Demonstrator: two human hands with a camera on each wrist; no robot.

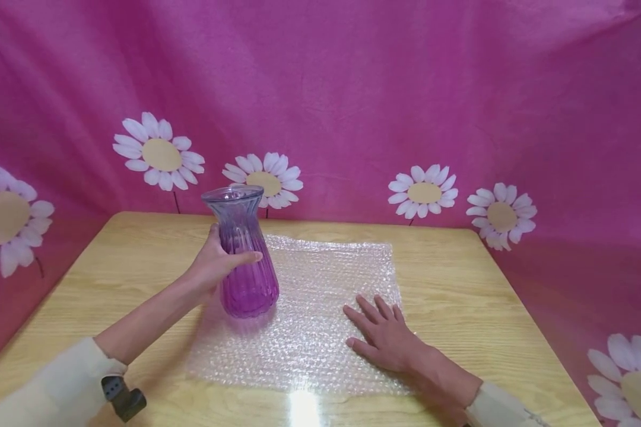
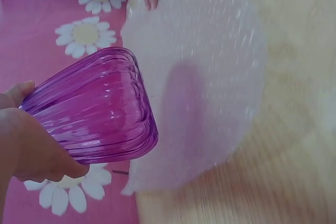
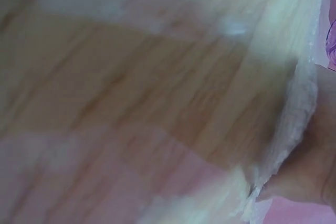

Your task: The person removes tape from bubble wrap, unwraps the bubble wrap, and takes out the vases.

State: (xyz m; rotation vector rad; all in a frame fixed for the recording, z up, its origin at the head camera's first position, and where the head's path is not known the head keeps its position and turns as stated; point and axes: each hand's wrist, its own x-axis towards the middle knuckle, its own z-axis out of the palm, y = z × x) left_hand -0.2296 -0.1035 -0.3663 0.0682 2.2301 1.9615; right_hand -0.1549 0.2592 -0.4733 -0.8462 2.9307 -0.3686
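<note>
A ribbed glass vase [image 1: 248, 279], clear blue-grey at its flared rim and purple toward the base, is upright with a slight tilt. My left hand [image 1: 216, 264] grips it around the middle, thumb across the near side. In the left wrist view the vase [image 2: 105, 111] shows its base end, and a purple shade falls on the sheet beneath. That sheet is bubble wrap [image 1: 310, 332], spread flat under the vase. My right hand [image 1: 387, 338] rests on its right part with fingers spread. The right wrist view shows the wrap's edge [image 3: 296, 114] by the hand.
The light wooden table [image 1: 448, 279] extends around the wrap on all sides. Behind it and along both sides hangs a pink cloth [image 1: 342, 118] printed with large white daisies. A dark wrist device [image 1: 123, 398] sits on the left sleeve.
</note>
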